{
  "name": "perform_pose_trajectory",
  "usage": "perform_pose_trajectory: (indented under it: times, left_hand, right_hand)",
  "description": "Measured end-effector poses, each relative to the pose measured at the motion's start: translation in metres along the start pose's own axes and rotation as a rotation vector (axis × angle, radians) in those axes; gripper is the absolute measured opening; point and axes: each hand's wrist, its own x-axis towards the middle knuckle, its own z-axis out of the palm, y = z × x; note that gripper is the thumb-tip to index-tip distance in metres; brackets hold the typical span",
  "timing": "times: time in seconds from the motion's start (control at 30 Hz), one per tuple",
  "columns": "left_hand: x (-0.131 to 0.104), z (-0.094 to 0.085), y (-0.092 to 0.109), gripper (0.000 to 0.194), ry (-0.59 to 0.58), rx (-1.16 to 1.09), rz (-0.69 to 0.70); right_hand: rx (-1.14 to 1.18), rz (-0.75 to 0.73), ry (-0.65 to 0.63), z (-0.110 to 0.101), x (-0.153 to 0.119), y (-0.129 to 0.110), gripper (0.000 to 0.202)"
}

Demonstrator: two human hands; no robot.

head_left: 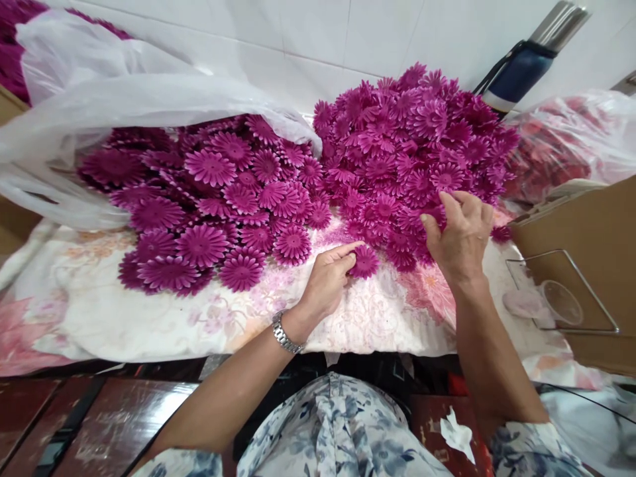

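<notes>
Left hand (325, 281): grip is closed on one purple flower (366, 262) at its edge, probably to leave most petals free.
Right hand (463, 242): grip is open, fingers curved at the loose heap (397, 159), which lies within easy reach.
Plastic bag (149, 96): mouth is open, perhaps for easy access to the flowers (203, 245).

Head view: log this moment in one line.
left hand: pinching flower | right hand: at right pile | left pile: partly in white bag

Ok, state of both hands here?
Left hand: closed, pinching a purple flower.
Right hand: open, fingers curled, at the right-hand flower pile.
</notes>
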Motion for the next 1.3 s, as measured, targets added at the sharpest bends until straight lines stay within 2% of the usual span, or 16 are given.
perform_pose_trajectory:
  times: [0.07,0.13,0.23,0.4,0.53,0.6,0.7,0.77,0.83,0.9,1.0,1.1,1.3]
  left_hand:
    - [0.001,0.000,-0.002,0.030,-0.019,-0.019,0.012]
    - [0.002,-0.001,-0.004,0.028,-0.041,-0.033,0.029]
    - [0.003,-0.001,-0.006,0.030,-0.061,-0.044,0.017]
    - [0.001,0.000,-0.002,0.034,-0.065,-0.045,-0.025]
    - [0.000,-0.001,-0.001,0.039,-0.036,-0.014,-0.025]
    - [0.000,-0.002,-0.001,0.038,-0.030,0.010,-0.007]
    - [0.001,-0.003,-0.001,0.039,-0.025,0.038,-0.005]
    - [0.002,-0.002,-0.001,0.040,-0.009,0.031,-0.016]
    - [0.003,-0.001,-0.001,0.037,-0.016,0.001,-0.013]
    - [0.004,-0.001,-0.002,0.034,-0.038,-0.027,-0.008]
    - [0.004,-0.001,-0.003,0.034,-0.038,-0.015,-0.028]
    - [0.004,-0.002,-0.005,0.040,-0.025,0.014,-0.036]
    - [0.007,-0.004,-0.009,0.043,-0.014,0.022,0.003]
  right_hand:
    - [0.120,-0.103,-0.098,0.002,-0.007,-0.013,0.022]
    - [0.336,-0.231,-0.284,0.007,-0.019,-0.032,0.011]
    - [0.496,-0.241,-0.432,0.015,-0.033,-0.052,0.007]
    - [0.575,-0.132,-0.439,0.014,-0.036,-0.054,0.008]
    - [0.573,-0.093,-0.410,0.011,-0.028,-0.042,0.010]
    - [0.458,-0.035,-0.289,0.011,-0.018,-0.027,0.013]
    - [0.127,0.012,-0.077,0.010,-0.001,-0.005,0.012]
    - [0.024,-0.028,-0.036,0.007,0.002,-0.002,0.021]
    - [0.136,-0.114,-0.136,0.006,-0.004,-0.012,0.026]
    - [0.346,-0.204,-0.321,0.008,-0.016,-0.029,0.016]
    - [0.517,-0.179,-0.508,0.015,-0.032,-0.048,0.005]
    - [0.567,-0.110,-0.502,0.021,-0.036,-0.050,0.009]
    - [0.557,-0.155,-0.390,0.021,-0.037,-0.048,0.014]
